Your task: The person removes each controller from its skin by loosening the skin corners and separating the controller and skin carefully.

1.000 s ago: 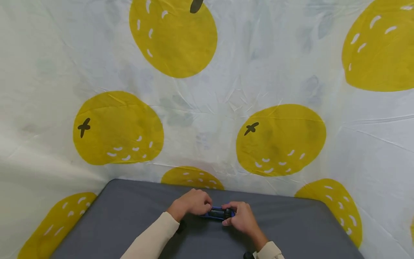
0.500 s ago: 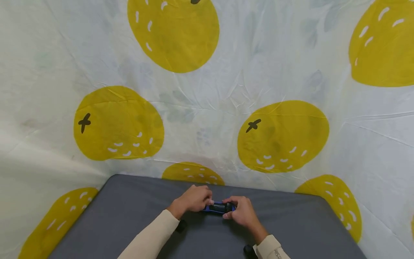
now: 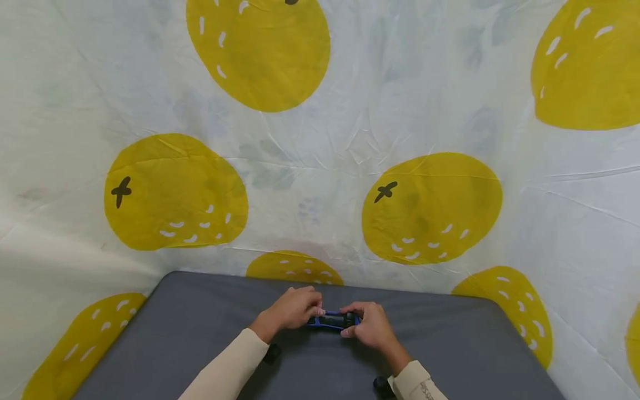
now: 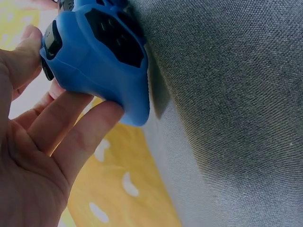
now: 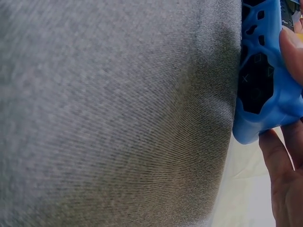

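I have a controller (image 3: pixel 330 320) between my two hands, low over the table (image 3: pixel 200 316), whose far edge runs a little way beyond it. From above I see a long dark strip framed in blue. Its blue cover (image 4: pixel 97 75) has cut-outs: black buttons (image 4: pixel 116 35) show through on the left half, and the symbol buttons (image 5: pixel 256 85) on the right half, a cross among them. Seen from my wrists, the controller comes right up beside the grey cloth; I cannot tell whether it touches.

My left hand (image 3: pixel 292 308) grips the controller's left end, partly closed, thumb on one side and fingers bent against the other. My right hand (image 3: pixel 370 328) has the controller's right end, also partly closed, its thumb and fingers on opposite sides of the cover.

On the near side of the controller, my left sleeve (image 3: pixel 220 366) runs off to its left and my right sleeve (image 3: pixel 417 380) to its right, both cream. A small black object (image 3: pixel 272 354) sits by my left wrist, and a black knob (image 3: pixel 382 387) by my right cuff, both nearer me than the controller. Beyond the controller, past the table, hangs a pale sheet (image 3: pixel 305 189) printed with big yellow fruits (image 3: pixel 432 208).
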The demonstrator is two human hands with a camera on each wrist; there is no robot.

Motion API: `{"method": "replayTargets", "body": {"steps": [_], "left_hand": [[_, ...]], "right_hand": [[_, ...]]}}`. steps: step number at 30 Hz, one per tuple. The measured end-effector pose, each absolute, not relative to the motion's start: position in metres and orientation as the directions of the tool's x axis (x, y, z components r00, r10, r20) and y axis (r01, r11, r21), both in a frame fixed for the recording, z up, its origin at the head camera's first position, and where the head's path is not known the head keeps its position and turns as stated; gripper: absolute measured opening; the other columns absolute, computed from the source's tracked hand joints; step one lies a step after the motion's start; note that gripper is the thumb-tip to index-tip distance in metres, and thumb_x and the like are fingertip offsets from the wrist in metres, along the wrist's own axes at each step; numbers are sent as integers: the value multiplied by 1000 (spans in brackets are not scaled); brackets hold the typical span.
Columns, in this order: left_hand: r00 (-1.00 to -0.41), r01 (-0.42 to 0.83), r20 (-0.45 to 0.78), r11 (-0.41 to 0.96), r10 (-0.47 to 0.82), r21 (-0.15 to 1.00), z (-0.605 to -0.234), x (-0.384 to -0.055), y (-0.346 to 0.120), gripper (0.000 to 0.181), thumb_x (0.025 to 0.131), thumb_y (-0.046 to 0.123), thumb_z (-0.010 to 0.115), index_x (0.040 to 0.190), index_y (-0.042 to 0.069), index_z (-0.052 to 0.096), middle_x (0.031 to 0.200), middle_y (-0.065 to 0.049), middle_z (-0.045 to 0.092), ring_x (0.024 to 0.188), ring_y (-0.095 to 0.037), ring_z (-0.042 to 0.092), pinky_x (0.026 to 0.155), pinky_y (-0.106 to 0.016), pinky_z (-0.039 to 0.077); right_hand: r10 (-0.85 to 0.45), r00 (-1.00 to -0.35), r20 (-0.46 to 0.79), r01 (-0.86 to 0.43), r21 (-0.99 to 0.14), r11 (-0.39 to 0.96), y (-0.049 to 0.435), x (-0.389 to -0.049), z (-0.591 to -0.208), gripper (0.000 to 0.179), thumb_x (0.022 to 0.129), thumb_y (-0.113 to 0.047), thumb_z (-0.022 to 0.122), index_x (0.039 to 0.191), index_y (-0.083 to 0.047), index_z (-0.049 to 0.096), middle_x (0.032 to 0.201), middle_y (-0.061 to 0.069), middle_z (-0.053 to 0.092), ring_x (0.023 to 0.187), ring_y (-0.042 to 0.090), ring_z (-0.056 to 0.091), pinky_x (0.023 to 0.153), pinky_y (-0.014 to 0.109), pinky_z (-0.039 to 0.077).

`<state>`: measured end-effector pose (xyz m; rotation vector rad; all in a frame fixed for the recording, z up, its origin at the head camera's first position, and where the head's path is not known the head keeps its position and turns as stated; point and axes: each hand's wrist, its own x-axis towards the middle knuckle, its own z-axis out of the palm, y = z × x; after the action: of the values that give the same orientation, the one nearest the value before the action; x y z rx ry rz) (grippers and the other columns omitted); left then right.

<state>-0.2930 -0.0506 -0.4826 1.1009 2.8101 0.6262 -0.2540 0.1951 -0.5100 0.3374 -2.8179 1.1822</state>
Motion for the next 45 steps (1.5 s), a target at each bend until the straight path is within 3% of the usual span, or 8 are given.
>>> {"method": "replayTargets", "body": {"steps": [12,21,27,30,33,37,40,45], "left_hand": [[-759,610,112,640,642,468,-488,-295,-65,20,107,32,57,89,24,59,89,8,51,73,-6,44,75,-31,36],[-747,592,188,511,637,624,-503,-294,-82,24,107,20,59,83,15,65,92,3,53,79,-6,46,75,-26,41],[-748,579,221,451,626,680,-509,-290,-85,25,104,18,64,79,14,65,98,2,55,88,-6,51,82,-27,46],[-766,548,231,422,600,722,-513,-287,-83,19,103,20,67,85,14,64,99,-1,55,92,-7,58,84,-26,51],[-788,515,231,407,571,754,-513,-283,-79,11,102,23,69,102,12,67,105,-4,59,99,-14,66,88,-31,57],[-810,529,212,527,546,665,-507,-280,-70,28,98,38,72,121,21,74,122,-2,61,97,-18,65,87,-35,56],[-816,553,200,633,542,542,-505,-275,-63,22,98,44,70,115,31,77,134,-2,57,81,-11,58,75,-29,51],[-777,629,294,655,557,420,-507,-272,-52,11,103,34,66,103,28,75,132,-6,53,60,-1,44,62,-19,44]], "right_hand": [[-167,-978,123,-203,-733,649,194,-258,-509,39,65,-14,98,101,-22,84,101,0,81,91,13,71,82,33,56],[-197,-978,66,-183,-721,669,194,-262,-506,38,68,-17,98,102,-19,83,105,3,81,95,17,74,89,45,58],[-188,-981,50,-165,-726,667,194,-264,-507,37,68,-15,97,101,-18,83,104,4,81,94,17,74,87,44,58],[-170,-985,40,-145,-735,662,194,-264,-505,37,68,-14,97,102,-17,84,102,3,81,91,15,73,86,41,57],[-149,-988,40,-130,-737,663,194,-265,-503,37,67,-13,97,101,-17,84,101,3,81,90,14,72,85,41,57],[-135,-990,48,-126,-736,666,193,-268,-500,36,67,-14,98,100,-17,84,102,3,81,89,15,71,84,41,58],[-138,-990,39,-122,-733,670,193,-270,-500,36,67,-14,98,100,-19,84,103,3,81,88,15,70,82,41,58],[-149,-988,41,-131,-730,671,194,-271,-498,36,68,-15,97,101,-18,84,103,2,81,89,14,71,81,39,57]]}}
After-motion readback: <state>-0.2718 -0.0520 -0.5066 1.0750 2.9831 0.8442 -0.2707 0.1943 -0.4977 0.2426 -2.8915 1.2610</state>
